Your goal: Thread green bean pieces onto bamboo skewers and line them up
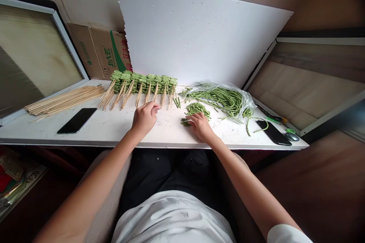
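My left hand [146,115] is closed round a thin bamboo skewer [168,105], which points right, low over the white tabletop. A few cut bean pieces [177,102] show close to the skewer; whether any are threaded on it is unclear. My right hand [200,125] rests with its fingers extended at the near left side of a heap of cut green bean pieces [199,109]. Its fingertips touch the heap. Behind my left hand, finished skewers of beans [144,82] lie stacked in a row, their bare stick ends toward me.
Bare bamboo skewers [67,98] lie at the left behind a phone [76,120]. A clear plastic bag of long beans [222,98] sits at the right. Beyond it are another phone [274,133] and a round grey object [292,136]. A white foam board [196,34] stands behind.
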### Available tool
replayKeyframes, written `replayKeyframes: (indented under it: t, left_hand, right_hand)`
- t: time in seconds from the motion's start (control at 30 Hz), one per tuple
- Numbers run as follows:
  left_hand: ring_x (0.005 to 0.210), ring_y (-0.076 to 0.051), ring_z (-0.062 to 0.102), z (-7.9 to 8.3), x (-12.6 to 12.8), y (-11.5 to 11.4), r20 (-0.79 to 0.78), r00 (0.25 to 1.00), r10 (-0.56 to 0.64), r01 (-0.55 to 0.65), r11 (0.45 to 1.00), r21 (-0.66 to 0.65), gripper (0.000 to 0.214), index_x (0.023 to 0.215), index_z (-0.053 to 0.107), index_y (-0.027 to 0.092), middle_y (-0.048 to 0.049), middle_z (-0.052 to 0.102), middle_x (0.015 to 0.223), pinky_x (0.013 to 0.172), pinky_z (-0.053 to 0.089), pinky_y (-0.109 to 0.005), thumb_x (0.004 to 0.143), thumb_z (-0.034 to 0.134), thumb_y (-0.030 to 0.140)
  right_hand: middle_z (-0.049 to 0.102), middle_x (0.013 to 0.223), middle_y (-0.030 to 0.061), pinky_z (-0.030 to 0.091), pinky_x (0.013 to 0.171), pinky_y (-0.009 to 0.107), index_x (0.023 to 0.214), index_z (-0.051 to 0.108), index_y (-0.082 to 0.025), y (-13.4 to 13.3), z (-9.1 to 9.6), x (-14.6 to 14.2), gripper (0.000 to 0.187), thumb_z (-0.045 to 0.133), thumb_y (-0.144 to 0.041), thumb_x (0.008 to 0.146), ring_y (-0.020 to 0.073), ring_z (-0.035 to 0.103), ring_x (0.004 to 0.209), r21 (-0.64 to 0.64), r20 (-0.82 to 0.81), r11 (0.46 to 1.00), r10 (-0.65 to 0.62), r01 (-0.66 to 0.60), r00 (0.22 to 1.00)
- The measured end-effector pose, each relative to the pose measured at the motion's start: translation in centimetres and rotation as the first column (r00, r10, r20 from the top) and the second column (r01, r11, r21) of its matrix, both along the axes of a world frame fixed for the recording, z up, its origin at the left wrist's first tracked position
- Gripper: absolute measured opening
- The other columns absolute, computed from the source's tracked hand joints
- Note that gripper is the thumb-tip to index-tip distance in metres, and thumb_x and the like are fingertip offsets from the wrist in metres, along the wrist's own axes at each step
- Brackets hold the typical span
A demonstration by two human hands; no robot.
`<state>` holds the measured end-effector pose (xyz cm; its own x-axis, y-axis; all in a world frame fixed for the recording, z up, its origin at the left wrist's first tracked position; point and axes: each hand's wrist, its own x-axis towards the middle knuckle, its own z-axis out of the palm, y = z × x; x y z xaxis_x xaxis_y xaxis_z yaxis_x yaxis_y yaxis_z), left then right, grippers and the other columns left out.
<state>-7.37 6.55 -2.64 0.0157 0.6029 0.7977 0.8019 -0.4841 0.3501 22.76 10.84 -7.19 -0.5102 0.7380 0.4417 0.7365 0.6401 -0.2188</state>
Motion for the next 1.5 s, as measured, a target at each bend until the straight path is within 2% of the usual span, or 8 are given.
replayKeyframes:
  t: [0.2,0.43,0.53,0.63,0.8,0.9,1.03,1.5]
  left_hand:
    - [0.072,-0.022,0.070,-0.2,-0.3,0.3,-0.012,1.000,0.000,0.000,1.000,-0.017,0.019,0.091,0.072,0.020,-0.0042,0.075,0.077,0.068,0.049,-0.030,0.098,0.055,0.016]
    - [0.072,-0.021,0.070,-0.2,-0.5,0.3,-0.027,1.000,-0.013,0.011,0.998,-0.060,0.019,0.092,0.072,0.020,-0.0040,0.075,0.077,0.067,0.049,-0.030,0.098,0.055,0.015]
    - [0.072,-0.022,0.070,0.0,-0.6,0.3,-0.021,1.000,-0.010,0.009,0.999,-0.050,0.019,0.091,0.072,0.020,-0.0037,0.075,0.075,0.067,0.049,-0.030,0.098,0.055,0.016]
    - [0.072,-0.022,0.070,0.2,-0.8,0.4,-0.015,1.000,-0.009,0.009,1.000,-0.023,0.019,0.090,0.072,0.020,-0.0037,0.075,0.076,0.066,0.049,-0.030,0.098,0.055,0.017]
    - [0.072,-0.021,0.070,0.9,-1.1,0.1,0.009,1.000,-0.014,0.014,0.999,0.034,0.020,0.091,0.072,0.020,-0.0046,0.076,0.079,0.067,0.051,-0.030,0.099,0.055,0.018]
    - [0.073,-0.021,0.071,1.4,-0.9,-0.4,0.025,0.999,-0.021,0.019,0.997,0.079,0.020,0.092,0.073,0.020,-0.0055,0.078,0.083,0.068,0.052,-0.030,0.101,0.055,0.020]
    - [0.073,-0.020,0.072,2.3,-0.1,-1.4,0.005,0.998,-0.061,0.060,0.989,0.134,0.020,0.092,0.072,0.020,-0.0045,0.078,0.081,0.068,0.053,-0.030,0.103,0.056,0.021]
    - [0.078,-0.020,0.075,4.4,1.4,-3.7,-0.042,0.996,-0.074,0.081,0.979,0.187,0.020,0.089,0.070,0.021,-0.0044,0.080,0.084,0.069,0.057,-0.029,0.101,0.056,0.015]
  right_hand:
    - [0.073,0.124,0.0172,0.048,0.099,0.051,0.130,0.080,-0.021,1.6,0.7,-0.4,0.038,0.049,-0.023,0.108,0.0385,0.053,0.120,0.067,0.096,0.996,-0.066,0.060,0.993]
    - [0.075,0.110,0.0171,0.049,0.095,0.048,0.102,0.084,-0.019,4.1,2.1,-1.8,0.020,0.065,-0.013,0.099,0.0372,0.056,0.114,-0.034,0.208,0.999,0.006,0.001,0.978]
    - [0.078,0.100,0.0154,0.049,0.094,0.048,0.093,0.083,-0.021,4.3,2.7,-1.8,0.013,0.072,-0.015,0.095,0.0367,0.059,0.112,-0.120,0.136,0.993,0.019,-0.002,0.991]
    - [0.079,0.093,0.0114,0.051,0.092,0.046,0.088,0.083,-0.023,3.8,3.2,-1.2,0.007,0.079,-0.027,0.092,0.0329,0.065,0.104,-0.187,-0.170,0.981,0.013,-0.046,0.985]
    - [0.077,0.087,0.0035,0.054,0.076,0.035,0.095,0.082,-0.022,2.1,4.1,0.7,0.040,0.095,-0.051,0.072,0.0185,0.066,0.076,-0.430,-0.780,0.821,-0.127,-0.377,0.613]
    - [0.069,0.076,-0.0027,0.052,0.070,0.028,0.087,0.078,-0.022,1.2,5.5,1.8,0.040,0.097,-0.052,0.070,0.0123,0.059,0.068,-0.433,-0.884,0.693,-0.204,-0.577,0.420]
    - [0.071,0.082,-0.0025,0.056,0.073,0.024,0.089,0.077,-0.025,0.3,7.3,2.4,0.040,0.102,-0.045,0.065,0.0121,0.063,0.076,-0.362,-0.932,0.677,-0.271,-0.641,0.240]
    - [0.081,0.111,0.0054,0.062,0.097,0.035,0.101,0.077,-0.025,-2.0,9.2,0.9,0.039,0.092,-0.052,0.078,0.0234,0.075,0.115,-0.311,-0.950,0.707,-0.241,-0.635,0.197]
